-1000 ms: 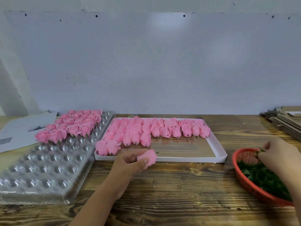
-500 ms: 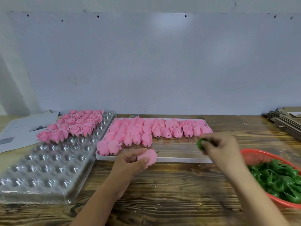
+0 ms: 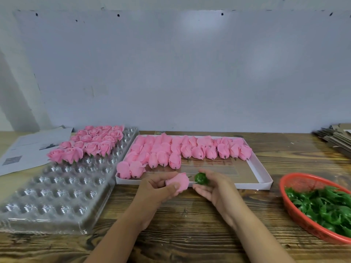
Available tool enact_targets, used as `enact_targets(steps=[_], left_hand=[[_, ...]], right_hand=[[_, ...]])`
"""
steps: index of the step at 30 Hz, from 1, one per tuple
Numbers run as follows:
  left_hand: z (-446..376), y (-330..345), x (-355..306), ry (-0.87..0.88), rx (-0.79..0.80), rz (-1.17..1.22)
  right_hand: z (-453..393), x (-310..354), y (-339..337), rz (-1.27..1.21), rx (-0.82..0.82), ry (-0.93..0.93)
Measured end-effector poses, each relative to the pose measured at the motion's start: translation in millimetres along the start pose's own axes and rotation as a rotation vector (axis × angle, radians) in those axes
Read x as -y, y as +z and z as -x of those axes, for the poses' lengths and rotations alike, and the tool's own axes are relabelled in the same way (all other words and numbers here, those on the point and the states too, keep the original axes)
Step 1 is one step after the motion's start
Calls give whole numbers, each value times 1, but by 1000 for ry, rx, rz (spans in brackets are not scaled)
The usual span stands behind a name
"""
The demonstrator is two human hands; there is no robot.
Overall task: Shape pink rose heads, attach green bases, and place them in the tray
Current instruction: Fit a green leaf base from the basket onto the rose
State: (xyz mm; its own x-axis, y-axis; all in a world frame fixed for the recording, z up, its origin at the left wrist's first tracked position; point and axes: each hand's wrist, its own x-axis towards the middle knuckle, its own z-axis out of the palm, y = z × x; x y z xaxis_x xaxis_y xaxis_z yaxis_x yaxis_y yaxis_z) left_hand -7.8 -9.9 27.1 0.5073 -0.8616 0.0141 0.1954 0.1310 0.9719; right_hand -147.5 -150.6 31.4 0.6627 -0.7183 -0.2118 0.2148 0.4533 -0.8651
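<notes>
The right hand (image 3: 214, 188) has crossed from the red plastic mesh basket of green leaf bases (image 3: 296, 211), at the lower right of the frame, to the centre, and now meets the left hand (image 3: 161, 188) just in front of the white cardboard tray (image 3: 252, 185). The left hand grips a soft pink rose head (image 3: 179, 182), fingers and thumb curled round it, its short stem pin pointing toward the right of the frame. The right hand pinches a small green plastic base (image 3: 201, 179) at its fingertips, directly in line with that pin and just beside its tip; whether pin and base already touch cannot be told. The rose's long axis runs left to right across the frame, so the coming push looks to be a straight slide of the base onto the pin, hands closing toward each other. Unfinished pink rose heads (image 3: 190, 150) fill the far part of the white tray. At centre left, finished pink roses (image 3: 91, 144) stand in the far rows of a clear plastic cavity tray (image 3: 49, 204) on the wooden table (image 3: 190, 234).
</notes>
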Motion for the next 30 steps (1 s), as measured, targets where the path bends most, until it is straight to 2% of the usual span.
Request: enact_targets(steps=[3, 10, 16, 22, 30], left_hand=[[0, -1, 0, 8, 9, -17], [0, 1, 2, 66, 30, -105], [1, 3, 4, 85, 23, -167], [0, 4, 6, 89, -11, -209], [-1, 4, 8, 76, -50, -247]], right_hand=[[4, 2, -2, -125, 81, 49], [5, -5, 0, -155, 184, 129], [6, -10, 2, -154, 181, 105], [4, -14, 5, -160, 92, 60], [9, -12, 5, -170, 134, 75]])
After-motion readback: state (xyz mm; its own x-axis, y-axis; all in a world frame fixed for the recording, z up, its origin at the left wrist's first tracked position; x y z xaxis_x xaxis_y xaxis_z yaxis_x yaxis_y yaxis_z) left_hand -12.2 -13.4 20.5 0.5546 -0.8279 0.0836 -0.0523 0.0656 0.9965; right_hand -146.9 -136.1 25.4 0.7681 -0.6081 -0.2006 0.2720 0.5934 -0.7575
